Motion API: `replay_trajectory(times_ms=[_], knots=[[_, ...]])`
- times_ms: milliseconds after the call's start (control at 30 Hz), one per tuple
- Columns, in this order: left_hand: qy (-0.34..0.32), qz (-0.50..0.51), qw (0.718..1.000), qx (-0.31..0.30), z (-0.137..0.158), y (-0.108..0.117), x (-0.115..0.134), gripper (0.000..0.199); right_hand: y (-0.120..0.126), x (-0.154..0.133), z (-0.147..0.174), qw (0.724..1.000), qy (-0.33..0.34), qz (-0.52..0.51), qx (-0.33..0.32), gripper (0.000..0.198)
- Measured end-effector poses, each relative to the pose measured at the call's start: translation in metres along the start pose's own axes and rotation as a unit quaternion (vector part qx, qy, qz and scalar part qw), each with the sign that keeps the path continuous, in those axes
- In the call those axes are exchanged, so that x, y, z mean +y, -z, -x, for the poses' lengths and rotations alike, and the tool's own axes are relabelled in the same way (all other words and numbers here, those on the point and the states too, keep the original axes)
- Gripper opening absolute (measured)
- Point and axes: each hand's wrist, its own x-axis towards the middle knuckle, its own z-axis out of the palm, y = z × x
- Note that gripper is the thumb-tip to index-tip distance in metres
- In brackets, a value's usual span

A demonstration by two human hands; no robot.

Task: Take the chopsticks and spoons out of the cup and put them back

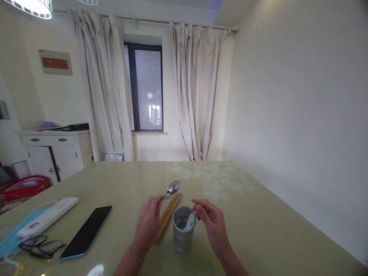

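Note:
My left hand (pixel 148 222) is closed round the handle of a metal spoon (pixel 173 187), its bowl pointing away over the table. Beneath it a bundle of wooden chopsticks (pixel 169 216) lies slanted on the tabletop. Just right of them stands an upright grey utensil holder (pixel 183 239) with small holes in its bottom. A white piece with a blue mark (pixel 190 221) shows inside the holder against its right wall; its kind is unclear. My right hand (pixel 211 222) is at the holder's right rim, thumb and forefinger pinched together. What they grip, if anything, is hidden.
On the left of the greenish table (pixel 129 176) lie a black phone (pixel 87 232), a white power strip (pixel 47 216), glasses (pixel 41 245) and a blue face mask (pixel 11 234). A shiny white object (pixel 96 270) is cut off at the bottom edge. A wall (pixel 301 126) borders the right.

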Motion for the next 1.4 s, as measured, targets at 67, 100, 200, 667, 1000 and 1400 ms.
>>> replay_trajectory(times_ms=[67, 100, 200, 667, 1000, 1400], knots=[[0.083, -0.037, 0.996, -0.002, -0.006, 0.002, -0.013, 0.037, 0.006, -0.002, -0.003, 0.993, 0.037, 0.109, -0.003, 0.031], [0.113, -0.060, 0.992, -0.020, -0.007, 0.002, -0.020, 0.035, 0.008, -0.003, -0.004, 0.986, 0.054, 0.156, -0.017, 0.029], [0.153, -0.125, 0.975, -0.104, -0.006, 0.001, -0.037, 0.034, 0.009, -0.003, -0.004, 0.965, 0.081, 0.241, -0.064, 0.024], [0.177, -0.232, 0.936, -0.197, -0.001, -0.006, -0.052, 0.029, 0.006, -0.003, 0.000, 0.954, 0.056, 0.274, -0.107, 0.025], [0.201, -0.161, 0.941, -0.218, -0.001, -0.013, -0.058, 0.032, 0.004, -0.006, -0.002, 0.952, 0.028, 0.284, -0.111, 0.027], [0.157, -0.159, 0.956, -0.189, 0.002, -0.016, -0.058, 0.035, 0.004, 0.001, -0.004, 0.959, 0.025, 0.263, -0.100, 0.029]])
